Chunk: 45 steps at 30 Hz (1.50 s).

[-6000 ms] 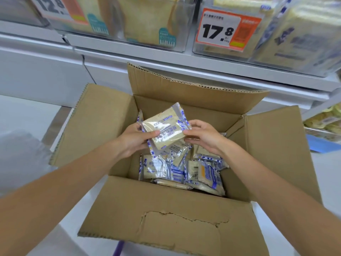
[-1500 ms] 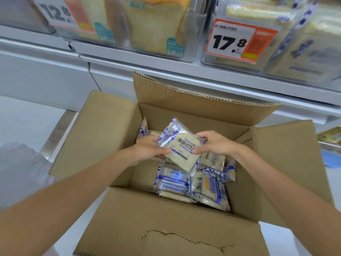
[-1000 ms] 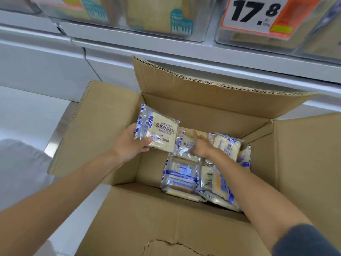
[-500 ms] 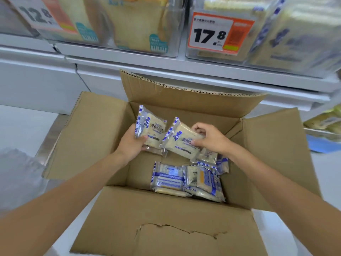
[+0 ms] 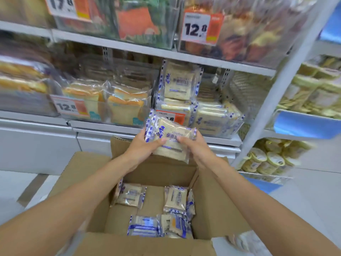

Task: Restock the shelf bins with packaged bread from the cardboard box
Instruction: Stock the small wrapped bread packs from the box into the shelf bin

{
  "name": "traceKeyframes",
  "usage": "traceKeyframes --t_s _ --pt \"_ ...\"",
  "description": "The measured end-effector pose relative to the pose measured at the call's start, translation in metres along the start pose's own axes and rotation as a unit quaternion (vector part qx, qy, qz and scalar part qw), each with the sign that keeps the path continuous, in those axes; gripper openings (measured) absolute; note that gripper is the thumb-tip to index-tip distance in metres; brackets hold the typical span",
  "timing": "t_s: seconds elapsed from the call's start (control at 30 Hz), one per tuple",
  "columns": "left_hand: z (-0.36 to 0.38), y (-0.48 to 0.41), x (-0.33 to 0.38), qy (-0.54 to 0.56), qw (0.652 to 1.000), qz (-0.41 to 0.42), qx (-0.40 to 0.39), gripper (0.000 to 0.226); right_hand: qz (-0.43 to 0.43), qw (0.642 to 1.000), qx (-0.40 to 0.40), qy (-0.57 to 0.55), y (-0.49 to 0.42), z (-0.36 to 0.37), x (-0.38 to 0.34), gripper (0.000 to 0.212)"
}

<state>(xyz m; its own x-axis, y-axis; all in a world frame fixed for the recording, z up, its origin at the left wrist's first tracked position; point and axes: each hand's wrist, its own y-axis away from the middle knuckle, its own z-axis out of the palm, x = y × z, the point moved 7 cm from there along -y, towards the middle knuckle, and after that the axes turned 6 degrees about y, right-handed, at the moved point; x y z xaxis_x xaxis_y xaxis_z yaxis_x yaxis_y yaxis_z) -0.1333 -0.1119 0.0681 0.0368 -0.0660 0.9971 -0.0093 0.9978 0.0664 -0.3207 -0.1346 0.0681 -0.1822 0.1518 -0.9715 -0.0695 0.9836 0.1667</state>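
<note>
Both hands hold a stack of bread packets [image 5: 171,143] in clear wrap with blue-white edges, lifted above the open cardboard box [image 5: 140,244]. My left hand [image 5: 143,146] grips the stack's left side, thumb on top. My right hand [image 5: 195,148] grips its right side. The stack hangs just in front of the clear shelf bin [image 5: 206,117] that carries a 17.8 price tag and holds matching packets, some upright, some lying flat. Several more packets [image 5: 175,200] lie on the bottom of the box.
A neighbouring bin [image 5: 103,108] on the left holds sliced toast loaves behind a 12.8 tag. Upper shelf bins [image 5: 145,24] hold other baked goods. A white shelf upright [image 5: 276,89] slants at the right, with yellow packaged goods [image 5: 267,159] beyond it.
The two packets, held apart inside the box half a second ago, are now gathered into one stack and raised out of the box up to the shelf bin. The view has tilted upward.
</note>
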Motion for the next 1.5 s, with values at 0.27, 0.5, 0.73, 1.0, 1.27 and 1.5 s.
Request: traceKeyframes --t_s 0.27,0.5,0.73,1.0,1.27,1.5 --pt "0.018 -0.095 0.113 -0.282 0.926 0.204 0.149 0.077 -0.213 0.955 0.199 0.051 -0.05 -0.048 -0.127 0.061" --pt "0.013 -0.14 0.101 -0.38 0.892 0.179 0.169 0.079 -0.18 0.958 0.202 0.097 -0.106 -0.027 -0.113 0.077" --pt "0.009 -0.123 0.104 -0.347 0.872 0.302 0.169 0.083 -0.207 0.944 0.096 0.237 -0.101 -0.02 -0.117 0.106" --pt "0.013 -0.131 0.108 -0.392 0.858 0.304 0.136 0.108 -0.29 0.909 0.178 0.242 -0.092 -0.035 -0.123 0.105" --pt "0.015 -0.118 0.103 -0.461 0.796 0.36 0.153 0.104 -0.361 0.831 0.219 0.361 -0.084 -0.024 -0.114 0.077" --pt "0.017 -0.127 0.106 -0.498 0.792 0.334 0.118 0.088 -0.335 0.847 0.161 0.379 -0.098 -0.034 -0.114 0.07"
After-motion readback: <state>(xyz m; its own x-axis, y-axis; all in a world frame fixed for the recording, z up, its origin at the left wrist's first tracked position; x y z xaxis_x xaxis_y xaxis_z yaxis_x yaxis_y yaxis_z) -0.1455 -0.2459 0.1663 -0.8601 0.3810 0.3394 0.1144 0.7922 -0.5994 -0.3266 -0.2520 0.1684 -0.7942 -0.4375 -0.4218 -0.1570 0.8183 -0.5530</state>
